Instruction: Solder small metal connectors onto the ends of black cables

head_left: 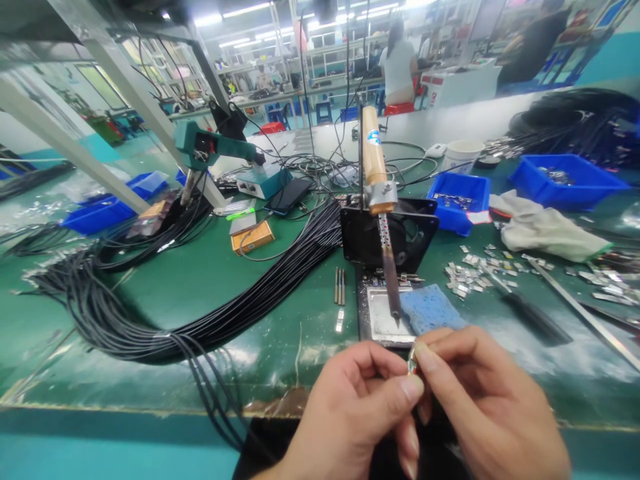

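Observation:
My left hand (363, 403) and my right hand (483, 393) meet at the lower right of centre, near the table's front edge. Between their fingertips is a small metallic connector piece (411, 363) with coloured bits on it, pinched by thumb and finger of each hand. Just beyond my hands, a soldering iron (383, 213) with a wooden handle hangs in its mount, tip down over a metal tray (373, 313). Beside the tray lies a blue sponge (431, 308). A thick bundle of black cables (220, 323) curves across the left part of the table.
Loose metal connectors (465, 277), a black-handled tool (537, 320) and a white glove (550, 230) lie at the right. Behind them are two blue bins (463, 190). A black fan (350, 237) stands behind the iron. Other people sit farther back.

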`<control>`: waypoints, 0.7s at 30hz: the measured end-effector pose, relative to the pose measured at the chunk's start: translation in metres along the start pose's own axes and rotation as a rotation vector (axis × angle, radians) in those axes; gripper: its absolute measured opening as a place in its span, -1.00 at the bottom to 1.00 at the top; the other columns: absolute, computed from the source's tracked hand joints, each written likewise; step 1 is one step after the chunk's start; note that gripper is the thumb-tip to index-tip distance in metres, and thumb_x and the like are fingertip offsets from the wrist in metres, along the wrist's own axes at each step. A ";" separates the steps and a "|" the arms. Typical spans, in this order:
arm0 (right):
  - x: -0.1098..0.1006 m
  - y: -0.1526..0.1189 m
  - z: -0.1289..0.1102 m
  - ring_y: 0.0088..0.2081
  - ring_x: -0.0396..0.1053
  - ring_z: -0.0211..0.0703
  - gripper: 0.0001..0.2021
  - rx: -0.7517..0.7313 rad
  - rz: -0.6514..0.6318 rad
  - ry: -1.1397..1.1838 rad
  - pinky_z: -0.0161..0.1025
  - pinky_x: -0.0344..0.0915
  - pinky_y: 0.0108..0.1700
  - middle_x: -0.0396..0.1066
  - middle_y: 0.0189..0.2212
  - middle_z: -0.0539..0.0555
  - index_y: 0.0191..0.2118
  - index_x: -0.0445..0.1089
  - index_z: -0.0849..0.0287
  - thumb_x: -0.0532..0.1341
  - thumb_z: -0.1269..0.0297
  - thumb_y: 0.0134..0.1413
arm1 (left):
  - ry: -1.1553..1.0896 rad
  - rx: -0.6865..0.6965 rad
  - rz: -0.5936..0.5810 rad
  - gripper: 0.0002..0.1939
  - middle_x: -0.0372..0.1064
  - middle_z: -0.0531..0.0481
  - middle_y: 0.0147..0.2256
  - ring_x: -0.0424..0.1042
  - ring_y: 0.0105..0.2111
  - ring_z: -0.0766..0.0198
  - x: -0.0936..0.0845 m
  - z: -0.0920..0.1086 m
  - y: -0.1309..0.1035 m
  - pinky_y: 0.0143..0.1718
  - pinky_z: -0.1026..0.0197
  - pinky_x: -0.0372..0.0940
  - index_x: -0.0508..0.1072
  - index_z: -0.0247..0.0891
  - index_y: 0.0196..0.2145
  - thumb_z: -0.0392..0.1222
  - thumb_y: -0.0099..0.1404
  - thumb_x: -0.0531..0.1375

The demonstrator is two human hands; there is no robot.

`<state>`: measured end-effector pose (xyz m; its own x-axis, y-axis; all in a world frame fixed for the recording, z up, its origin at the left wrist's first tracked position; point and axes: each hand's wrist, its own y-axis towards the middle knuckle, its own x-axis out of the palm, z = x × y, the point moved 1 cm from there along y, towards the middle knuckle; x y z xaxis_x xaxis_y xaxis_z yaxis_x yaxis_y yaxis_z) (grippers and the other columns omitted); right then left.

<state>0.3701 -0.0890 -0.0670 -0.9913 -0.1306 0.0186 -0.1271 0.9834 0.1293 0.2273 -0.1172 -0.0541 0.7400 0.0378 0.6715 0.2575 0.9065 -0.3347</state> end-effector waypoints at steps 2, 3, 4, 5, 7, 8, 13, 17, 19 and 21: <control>0.000 0.000 0.000 -0.58 0.47 -0.31 -0.88 0.010 -0.003 -0.004 -0.41 0.48 -0.55 0.48 -0.36 -0.04 -0.33 0.42 0.07 0.31 0.25 0.24 | -0.002 -0.001 -0.005 -0.75 0.46 0.04 -0.57 0.34 -0.71 0.48 0.000 0.000 0.000 -0.68 0.47 0.33 0.41 -0.32 -0.31 -0.18 0.27 0.41; 0.000 0.000 0.000 -0.59 0.47 -0.31 -0.88 0.014 -0.005 -0.003 -0.41 0.48 -0.55 0.48 -0.37 -0.04 -0.33 0.42 0.07 0.31 0.24 0.24 | -0.003 -0.003 -0.008 -0.75 0.46 0.04 -0.57 0.34 -0.71 0.49 0.000 0.000 -0.001 -0.68 0.48 0.33 0.41 -0.32 -0.31 -0.18 0.26 0.41; 0.000 0.000 0.001 -0.59 0.47 -0.31 -0.87 0.020 -0.009 -0.003 -0.41 0.48 -0.55 0.47 -0.37 -0.04 -0.33 0.42 0.07 0.32 0.23 0.24 | -0.006 -0.005 -0.006 -0.75 0.46 0.04 -0.57 0.33 -0.72 0.49 0.000 0.000 -0.001 -0.68 0.47 0.34 0.41 -0.32 -0.31 -0.18 0.27 0.41; 0.000 0.001 0.001 -0.59 0.47 -0.31 -0.87 0.023 -0.011 -0.002 -0.41 0.48 -0.55 0.47 -0.37 -0.04 -0.33 0.42 0.07 0.32 0.22 0.24 | -0.006 -0.005 -0.003 -0.75 0.46 0.04 -0.57 0.33 -0.72 0.49 0.000 0.001 0.000 -0.68 0.47 0.34 0.41 -0.32 -0.30 -0.17 0.26 0.41; 0.000 0.001 0.001 -0.59 0.47 -0.31 -0.87 0.033 -0.024 -0.003 -0.41 0.48 -0.56 0.48 -0.37 -0.04 -0.33 0.42 0.06 0.32 0.22 0.24 | -0.005 -0.008 -0.002 -0.74 0.47 0.03 -0.56 0.34 -0.71 0.49 -0.001 0.001 0.001 -0.68 0.47 0.34 0.40 -0.31 -0.30 -0.17 0.26 0.42; 0.000 0.001 0.001 -0.59 0.47 -0.31 -0.87 0.039 -0.027 -0.003 -0.41 0.47 -0.56 0.48 -0.38 -0.04 -0.33 0.42 0.06 0.32 0.22 0.24 | -0.004 -0.009 -0.002 -0.74 0.47 0.02 -0.56 0.35 -0.71 0.48 -0.001 0.001 0.001 -0.68 0.47 0.35 0.40 -0.31 -0.30 -0.18 0.25 0.42; -0.001 0.002 0.001 -0.62 0.45 -0.29 -0.84 0.070 -0.019 -0.008 -0.41 0.44 -0.60 0.48 -0.46 -0.04 -0.36 0.42 0.08 0.33 0.19 0.23 | -0.010 -0.016 -0.006 -0.73 0.48 0.00 -0.54 0.36 -0.70 0.48 -0.001 0.000 0.002 -0.67 0.46 0.36 0.40 -0.31 -0.30 -0.17 0.25 0.42; -0.001 0.004 -0.001 -0.63 0.44 -0.30 -0.82 0.090 -0.042 -0.006 -0.43 0.42 -0.61 0.47 -0.50 -0.04 -0.37 0.41 0.08 0.32 0.17 0.23 | -0.013 -0.013 -0.020 -0.74 0.47 0.02 -0.56 0.34 -0.71 0.48 -0.002 0.000 0.002 -0.68 0.46 0.35 0.40 -0.31 -0.29 -0.17 0.26 0.41; -0.001 0.005 -0.002 -0.64 0.43 -0.32 -0.81 0.094 -0.052 -0.007 -0.45 0.41 -0.61 0.46 -0.53 -0.06 -0.37 0.40 0.08 0.32 0.17 0.24 | -0.015 -0.011 -0.025 -0.74 0.47 0.03 -0.57 0.33 -0.72 0.48 -0.002 -0.001 0.003 -0.69 0.46 0.34 0.40 -0.30 -0.29 -0.18 0.26 0.41; 0.000 0.006 -0.002 -0.64 0.43 -0.33 -0.81 0.097 -0.063 -0.013 -0.46 0.40 -0.62 0.46 -0.53 -0.07 -0.37 0.40 0.08 0.32 0.16 0.24 | -0.014 -0.011 -0.026 -0.75 0.46 0.03 -0.58 0.33 -0.72 0.48 -0.002 -0.001 0.003 -0.69 0.47 0.34 0.40 -0.30 -0.29 -0.18 0.27 0.41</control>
<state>0.3697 -0.0831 -0.0640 -0.9815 -0.1915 0.0003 -0.1913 0.9810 0.0327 0.2274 -0.1148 -0.0572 0.7246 0.0204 0.6889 0.2831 0.9025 -0.3245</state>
